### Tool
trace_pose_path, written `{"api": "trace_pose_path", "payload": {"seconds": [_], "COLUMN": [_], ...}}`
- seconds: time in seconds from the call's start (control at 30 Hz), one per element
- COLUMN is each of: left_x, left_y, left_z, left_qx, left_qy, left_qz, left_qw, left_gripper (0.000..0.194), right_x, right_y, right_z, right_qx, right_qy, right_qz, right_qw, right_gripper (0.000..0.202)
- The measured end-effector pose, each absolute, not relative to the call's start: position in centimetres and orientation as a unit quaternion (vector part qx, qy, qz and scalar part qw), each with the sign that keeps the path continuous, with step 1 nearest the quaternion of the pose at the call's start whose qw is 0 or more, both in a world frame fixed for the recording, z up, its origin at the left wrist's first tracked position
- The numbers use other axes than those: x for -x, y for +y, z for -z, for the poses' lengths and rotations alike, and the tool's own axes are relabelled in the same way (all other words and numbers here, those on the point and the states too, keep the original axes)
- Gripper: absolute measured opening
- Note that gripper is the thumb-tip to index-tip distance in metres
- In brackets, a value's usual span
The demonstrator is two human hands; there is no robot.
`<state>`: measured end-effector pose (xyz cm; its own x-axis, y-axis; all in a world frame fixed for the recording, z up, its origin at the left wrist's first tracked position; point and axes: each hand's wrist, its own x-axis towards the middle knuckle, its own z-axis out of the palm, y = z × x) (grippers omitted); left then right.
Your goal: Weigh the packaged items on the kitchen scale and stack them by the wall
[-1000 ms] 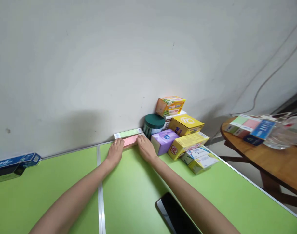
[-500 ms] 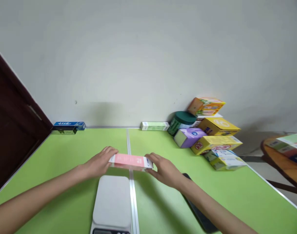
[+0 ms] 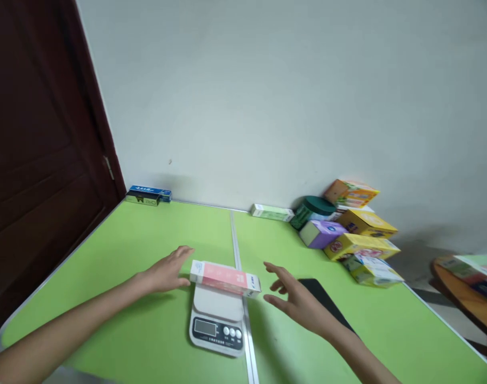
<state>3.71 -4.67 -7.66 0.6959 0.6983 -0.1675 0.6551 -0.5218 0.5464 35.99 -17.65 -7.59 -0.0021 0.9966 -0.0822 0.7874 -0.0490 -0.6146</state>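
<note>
A long pink and white box (image 3: 223, 278), shaped like a toothpaste carton, lies crosswise on the plate of a white kitchen scale (image 3: 217, 305), its ends jutting past both sides. Just off the box's left end is my left hand (image 3: 169, 271), fingers apart and holding nothing. My right hand (image 3: 289, 296) hovers beyond the right end with thumb and fingers spread, also apart from the box. On the front of the scale are a small display and several round buttons; no reading can be made out.
A black flat object (image 3: 327, 298) lies partly behind my right forearm. Along the wall are blue and dark cartons (image 3: 149, 194), a green-white carton (image 3: 272, 213), a green-lidded tub (image 3: 313, 210) and several stacked boxes (image 3: 361, 245). More cartons rest on a wooden stool (image 3: 451, 274) at right.
Both hands have let go of the pink and white box, which now rests on the scale instead of being held above the table. The view has shifted, showing the scale's whole front.
</note>
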Motion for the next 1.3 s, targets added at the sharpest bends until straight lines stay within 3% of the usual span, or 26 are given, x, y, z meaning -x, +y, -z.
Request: {"api": "trace_pose_path", "payload": {"seconds": [0.17, 0.27, 0.37, 0.63, 0.97, 1.3], "left_x": [-4.5, -5.3, -4.7, 3.0, 12.6, 12.5], "left_y": [-4.7, -4.1, -2.1, 8.7, 24.1, 27.5], "left_z": [9.0, 9.9, 9.9, 9.5, 11.2, 12.9], "left_qx": [-0.863, -0.869, -0.866, -0.784, -0.731, -0.771], "left_qy": [0.353, 0.34, 0.34, 0.461, 0.616, 0.595], "left_qz": [-0.082, -0.094, -0.107, -0.18, -0.201, -0.191], "left_qw": [0.352, 0.346, 0.35, 0.374, 0.217, 0.125], "left_gripper": [0.065, 0.043, 0.031, 0.041, 0.049, 0.056], "right_x": [-34.7, -33.7, -32.8, -25.5, -12.5, -13.8], "right_y": [-16.4, -15.2, -13.2, 0.6, 18.4, 20.9], "right_z": [9.3, 9.8, 9.1, 9.0, 14.0, 15.5], "right_qx": [0.655, 0.641, 0.634, 0.578, 0.558, 0.552], "right_qy": [-0.662, -0.679, -0.688, -0.734, -0.75, -0.739], "right_qz": [-0.299, -0.299, -0.305, -0.277, -0.205, -0.24], "right_qw": [0.209, 0.195, 0.177, 0.223, 0.292, 0.302], "right_gripper": [0.046, 0.032, 0.031, 0.026, 0.033, 0.031]}}
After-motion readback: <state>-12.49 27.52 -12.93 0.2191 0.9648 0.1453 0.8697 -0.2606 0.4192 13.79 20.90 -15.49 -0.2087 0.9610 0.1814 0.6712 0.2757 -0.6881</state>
